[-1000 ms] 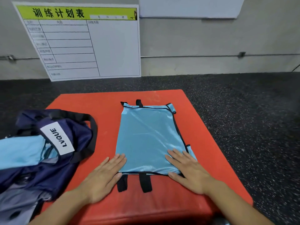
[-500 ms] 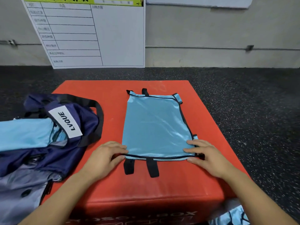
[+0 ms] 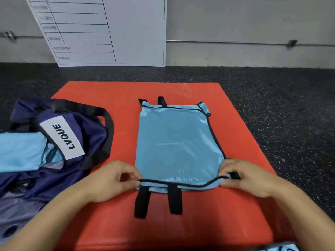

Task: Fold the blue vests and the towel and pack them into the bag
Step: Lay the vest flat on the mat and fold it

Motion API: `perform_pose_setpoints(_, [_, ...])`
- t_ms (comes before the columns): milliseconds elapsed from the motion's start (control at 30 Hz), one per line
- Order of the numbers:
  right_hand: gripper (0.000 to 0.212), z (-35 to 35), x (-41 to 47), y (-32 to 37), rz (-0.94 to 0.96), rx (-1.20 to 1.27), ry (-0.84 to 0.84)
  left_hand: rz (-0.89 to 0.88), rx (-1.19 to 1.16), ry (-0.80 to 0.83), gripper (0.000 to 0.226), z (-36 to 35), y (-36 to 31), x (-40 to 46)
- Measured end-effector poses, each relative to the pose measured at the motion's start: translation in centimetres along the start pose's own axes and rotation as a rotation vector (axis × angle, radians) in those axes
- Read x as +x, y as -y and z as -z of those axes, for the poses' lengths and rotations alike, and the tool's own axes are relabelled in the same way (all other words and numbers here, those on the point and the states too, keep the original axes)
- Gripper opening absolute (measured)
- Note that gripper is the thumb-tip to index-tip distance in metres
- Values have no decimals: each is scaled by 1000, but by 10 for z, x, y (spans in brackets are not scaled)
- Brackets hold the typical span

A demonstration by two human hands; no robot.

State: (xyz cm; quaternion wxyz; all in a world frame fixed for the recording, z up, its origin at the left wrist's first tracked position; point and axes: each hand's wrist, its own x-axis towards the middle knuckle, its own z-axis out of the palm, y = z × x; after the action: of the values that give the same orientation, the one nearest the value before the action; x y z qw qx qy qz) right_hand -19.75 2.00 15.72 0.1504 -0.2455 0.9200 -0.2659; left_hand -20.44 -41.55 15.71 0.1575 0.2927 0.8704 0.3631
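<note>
A light blue vest (image 3: 176, 144) with black trim lies flat and lengthwise on the red padded box (image 3: 112, 221). Two black straps stick out of its near edge. My left hand (image 3: 112, 180) pinches the near left corner of the vest. My right hand (image 3: 248, 175) pinches the near right corner, and the near edge is lifted a little off the box. The navy bag (image 3: 78, 142), labelled LVQUE, lies open at the left with a folded blue vest (image 3: 20, 151) in its mouth.
Dark speckled floor surrounds the box. A white chart board (image 3: 108, 29) leans on the wall behind. More blue fabric (image 3: 282, 248) shows at the bottom right, below the box. Grey cloth (image 3: 16, 212) lies under the bag at the lower left.
Both hands went from lying flat on the vest's near corners to pinching them, and the near edge has risen slightly. The head camera tilted down.
</note>
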Motion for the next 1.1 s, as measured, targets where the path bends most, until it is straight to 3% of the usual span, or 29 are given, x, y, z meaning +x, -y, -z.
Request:
perform_pose_setpoints(67, [8,14,-5,10,-55,160,251,39,-202,192,7,5,-5,1])
perform_pose_setpoints(133, [10,24,-8,17,-59,326,325,115,-366,185,19,6,-4,5])
perform_pose_setpoints(167, [11,26,-6,20,-68,421,261,192,-430,94,23,5,-1,8])
perform_pose_setpoints(233, [12,22,4,22,-166,653,-25,340,-541,-134,30,1,2,17])
perform_pose_setpoints(333, [13,13,24,21,-381,696,-363,471,-564,-350,12,-4,0,25])
perform_pose_setpoints(467, [28,13,22,15,-480,759,-391,513,-619,-379,23,-1,-8,23])
perform_pose_setpoints(600, [41,19,4,12,-349,931,-243,398,-537,-245,29,3,-13,13])
perform_pose_setpoints(700, [41,17,-2,12,-314,800,-130,301,-352,-154,31,-2,-17,11])
perform_pose_setpoints(833, [26,9,7,21,-291,569,-116,147,-176,-160,23,-12,-24,16])
perform_pose_setpoints(967, [22,4,18,23,-237,502,-329,164,-230,-373,20,-14,-7,30])
perform_pose_setpoints(1100, [24,0,27,20,-233,617,-513,251,-478,-501,19,-17,4,45])
